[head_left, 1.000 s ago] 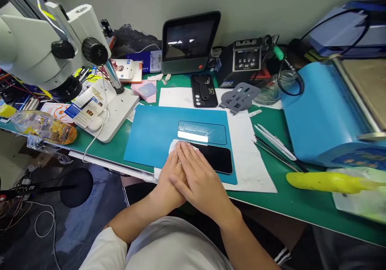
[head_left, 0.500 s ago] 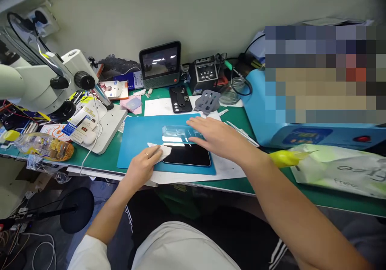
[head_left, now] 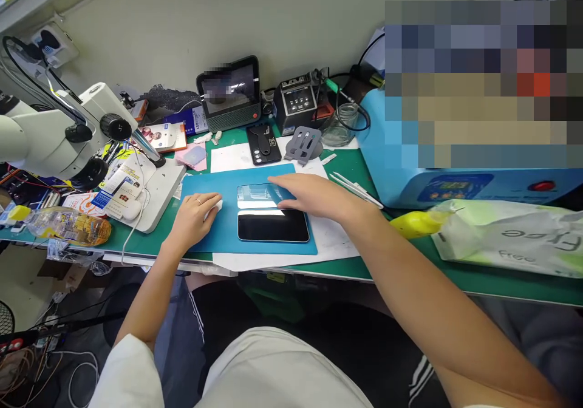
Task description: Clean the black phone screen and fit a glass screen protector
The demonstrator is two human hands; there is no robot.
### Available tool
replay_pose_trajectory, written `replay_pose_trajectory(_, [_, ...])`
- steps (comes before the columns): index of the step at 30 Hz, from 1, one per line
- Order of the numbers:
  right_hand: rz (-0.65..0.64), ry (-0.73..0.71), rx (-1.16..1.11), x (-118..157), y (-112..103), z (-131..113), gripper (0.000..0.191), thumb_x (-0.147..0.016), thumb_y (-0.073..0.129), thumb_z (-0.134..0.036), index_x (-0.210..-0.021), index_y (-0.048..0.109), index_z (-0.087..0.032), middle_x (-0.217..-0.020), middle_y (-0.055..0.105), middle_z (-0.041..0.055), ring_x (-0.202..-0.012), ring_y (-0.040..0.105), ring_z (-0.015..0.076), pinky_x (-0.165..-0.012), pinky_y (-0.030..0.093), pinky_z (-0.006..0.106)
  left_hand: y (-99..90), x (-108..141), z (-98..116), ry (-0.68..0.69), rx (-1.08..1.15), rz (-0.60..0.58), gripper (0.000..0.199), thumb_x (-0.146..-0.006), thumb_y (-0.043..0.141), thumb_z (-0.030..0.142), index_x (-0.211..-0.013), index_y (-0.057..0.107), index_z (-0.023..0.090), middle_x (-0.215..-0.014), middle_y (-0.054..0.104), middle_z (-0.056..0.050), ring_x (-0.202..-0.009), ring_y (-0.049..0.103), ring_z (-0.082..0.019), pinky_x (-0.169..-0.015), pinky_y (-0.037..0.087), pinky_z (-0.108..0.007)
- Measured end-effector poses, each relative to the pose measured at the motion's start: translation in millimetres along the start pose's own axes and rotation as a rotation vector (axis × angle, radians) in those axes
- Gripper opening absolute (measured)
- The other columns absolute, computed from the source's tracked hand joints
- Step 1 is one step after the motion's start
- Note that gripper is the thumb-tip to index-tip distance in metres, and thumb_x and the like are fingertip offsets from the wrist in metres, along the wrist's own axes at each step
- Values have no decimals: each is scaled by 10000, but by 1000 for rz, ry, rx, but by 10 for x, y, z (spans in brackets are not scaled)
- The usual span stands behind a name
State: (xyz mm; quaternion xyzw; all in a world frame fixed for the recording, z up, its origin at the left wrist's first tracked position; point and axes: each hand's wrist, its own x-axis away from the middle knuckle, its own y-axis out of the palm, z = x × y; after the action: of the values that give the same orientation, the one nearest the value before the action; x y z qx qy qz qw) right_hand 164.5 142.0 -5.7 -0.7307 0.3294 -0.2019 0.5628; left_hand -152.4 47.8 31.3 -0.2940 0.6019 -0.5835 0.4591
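A blue mat (head_left: 214,183) lies on the bench with a dark-screened phone (head_left: 273,225) flat on it. Just behind the phone is a clear, shiny glass sheet (head_left: 257,195). My left hand (head_left: 195,217) is at the mat's left part, its fingers closed on a white wipe (head_left: 219,204), of which only a small edge shows. My right hand (head_left: 310,197) reaches in from the right, fingers stretched out over the right end of the glass sheet; its fingertips touch or hover just above it, I cannot tell which.
A microscope (head_left: 98,116) stands at the left, near an oil bottle (head_left: 68,226). Behind the mat are a black phone case (head_left: 263,144), a grey stand (head_left: 304,145), a display (head_left: 230,95) and a soldering station (head_left: 296,104). Tweezers (head_left: 355,190) and a blue machine (head_left: 501,186) sit right.
My left hand has moved left with the wipe, away from the phone, leaving its screen fully uncovered. My right hand stays over the glass sheet. The whole view has shifted slightly.
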Motion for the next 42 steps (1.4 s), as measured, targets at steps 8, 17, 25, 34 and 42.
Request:
replay_pose_trajectory(8, [24,-25,55,-54,-46,-105,667,-906,630,-364,-1513,490,-125,-1299,718,175,-1159,679,357,-899,580,467,11,-660,-97,207,-16,-208,515,-1065,458,465,-1493,495,180,-1305,714,-135,-1231,658,-288,-1043,504,-451])
replay_pose_trajectory(17, [234,66,33,347,-193,-273,587,-944,582,-370,-1474,514,-127,-1394,657,176,-1238,651,341,-995,564,473,245,-767,-230,314,76,-196,1085,-836,658,764,-1619,277,116,-1607,454,-209,-1437,487,-372,-1184,396,-495])
replay_pose_trajectory(25, [341,15,-90,616,-39,-415,538,-951,623,-378,-1439,558,-161,-1332,704,157,-1179,699,330,-1005,586,496,287,-689,-59,471,228,-50,825,-915,605,703,-1504,473,141,-1344,678,-195,-1232,641,-326,-1011,517,-458])
replay_pose_trajectory(34, [341,192,-503,692,26,-481,462,-942,628,-406,-1367,637,-226,-1214,756,100,-1093,723,292,-973,581,472,279,-664,-63,479,360,-11,756,-936,538,734,-1477,494,207,-1160,759,-106,-1018,711,-250,-871,509,-367])
replay_pose_trajectory(42, [189,535,-1252,637,-68,-516,484,-941,533,-622,-1122,749,-228,-901,792,89,-758,708,240,-713,568,394,327,-616,53,546,433,104,920,-947,639,614,-1639,156,248,-1136,769,-74,-853,709,-193,-803,515,-328])
